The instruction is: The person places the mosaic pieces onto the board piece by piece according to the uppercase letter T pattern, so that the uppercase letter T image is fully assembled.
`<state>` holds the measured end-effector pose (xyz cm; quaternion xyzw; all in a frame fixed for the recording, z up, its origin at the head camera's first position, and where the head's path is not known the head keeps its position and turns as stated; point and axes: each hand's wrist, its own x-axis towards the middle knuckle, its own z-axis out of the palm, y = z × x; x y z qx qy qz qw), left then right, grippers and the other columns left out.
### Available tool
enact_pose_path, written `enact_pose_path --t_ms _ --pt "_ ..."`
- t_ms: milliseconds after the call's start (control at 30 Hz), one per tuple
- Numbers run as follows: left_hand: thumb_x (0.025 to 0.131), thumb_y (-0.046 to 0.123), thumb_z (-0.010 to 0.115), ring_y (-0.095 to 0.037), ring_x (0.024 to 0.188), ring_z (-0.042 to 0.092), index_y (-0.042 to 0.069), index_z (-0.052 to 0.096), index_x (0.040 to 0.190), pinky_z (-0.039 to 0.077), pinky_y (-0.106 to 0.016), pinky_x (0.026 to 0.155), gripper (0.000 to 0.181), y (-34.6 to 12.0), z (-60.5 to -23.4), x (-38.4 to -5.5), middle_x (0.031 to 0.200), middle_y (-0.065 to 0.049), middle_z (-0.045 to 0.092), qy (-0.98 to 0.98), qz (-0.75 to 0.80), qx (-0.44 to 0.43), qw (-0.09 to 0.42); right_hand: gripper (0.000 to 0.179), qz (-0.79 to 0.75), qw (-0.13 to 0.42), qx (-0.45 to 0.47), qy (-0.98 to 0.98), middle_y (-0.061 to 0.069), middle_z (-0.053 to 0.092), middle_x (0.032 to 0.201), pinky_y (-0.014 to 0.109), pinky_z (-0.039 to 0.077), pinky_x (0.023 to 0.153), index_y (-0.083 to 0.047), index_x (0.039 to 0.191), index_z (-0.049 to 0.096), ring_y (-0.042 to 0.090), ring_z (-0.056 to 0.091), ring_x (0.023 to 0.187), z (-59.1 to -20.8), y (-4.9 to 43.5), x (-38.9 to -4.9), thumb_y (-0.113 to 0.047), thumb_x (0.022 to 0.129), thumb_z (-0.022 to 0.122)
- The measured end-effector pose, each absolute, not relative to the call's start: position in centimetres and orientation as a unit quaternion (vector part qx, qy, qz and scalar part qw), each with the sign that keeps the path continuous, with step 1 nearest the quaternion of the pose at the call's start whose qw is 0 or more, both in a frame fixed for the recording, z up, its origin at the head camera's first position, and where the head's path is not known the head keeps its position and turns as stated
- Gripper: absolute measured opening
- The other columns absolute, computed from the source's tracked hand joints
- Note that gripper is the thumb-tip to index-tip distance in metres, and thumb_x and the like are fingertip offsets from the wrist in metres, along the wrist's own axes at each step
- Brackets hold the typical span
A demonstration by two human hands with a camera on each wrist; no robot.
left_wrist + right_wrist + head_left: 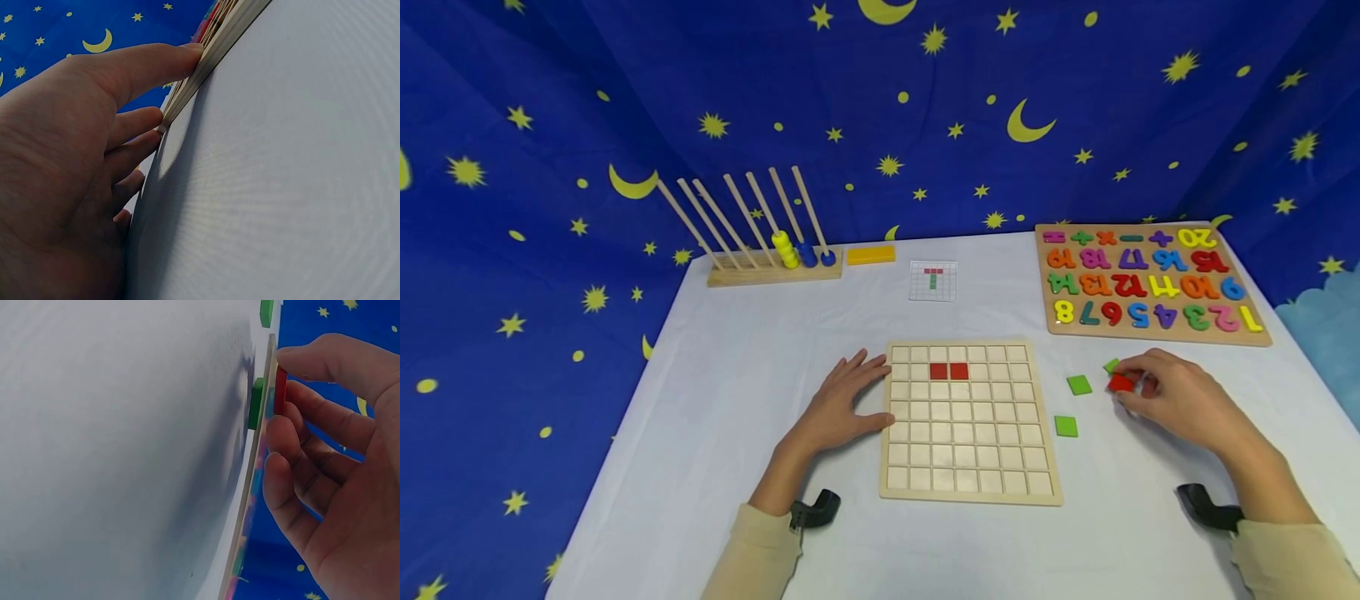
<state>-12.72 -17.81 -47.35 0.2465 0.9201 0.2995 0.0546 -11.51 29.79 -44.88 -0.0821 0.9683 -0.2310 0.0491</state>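
Between thumb and fingertips my right hand (1183, 396) pinches a red square tile (1122, 382), seen edge-on and lifted off the table in the right wrist view. Close by on the cloth lie a half-hidden green tile (1111, 366) and two more, an upper green tile (1079, 385) and a lower green tile (1066, 426). My left hand (842, 404) touches the left edge of a wooden grid board (970, 500), thumb and fingers spread. Two red tiles (949, 372) sit side by side in the board's second row from the top.
Behind the board lies a pattern card (933, 281) with a red and green T. A rod-and-bead counting stand (775, 273) and a yellow-orange block (871, 255) are at the back left. A number puzzle board (1157, 335) lies at the back right.
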Motion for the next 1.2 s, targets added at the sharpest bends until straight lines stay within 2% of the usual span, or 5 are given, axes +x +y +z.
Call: enact_pose_path --t_ms 433,1200 --pt "0.081 0.051 0.072 -0.022 0.144 0.016 0.017 0.047 0.144 0.008 -0.041 0.117 0.075 -17.9 -47.4 -12.7 0.151 0.003 0.037 0.918 0.304 0.252 0.046 0.041 -0.225 0.046 -0.096 0.968 0.004 0.056 0.085 0.031 0.04 0.055 -0.005 0.112 0.068 0.021 0.048 0.071 -44.8 29.3 -11.7 -0.023 0.078 0.08" --pt "0.082 0.052 0.071 -0.019 0.144 0.015 0.019 0.046 0.145 0.007 -0.038 0.117 0.076 -18.0 -47.6 -12.8 0.152 0.005 0.035 0.921 0.295 0.251 0.049 0.036 -0.218 0.047 -0.105 0.969 0.004 0.057 0.086 0.031 0.041 0.056 -0.005 0.107 0.069 0.021 0.048 0.071 -44.8 28.3 -12.0 -0.022 0.077 0.08"
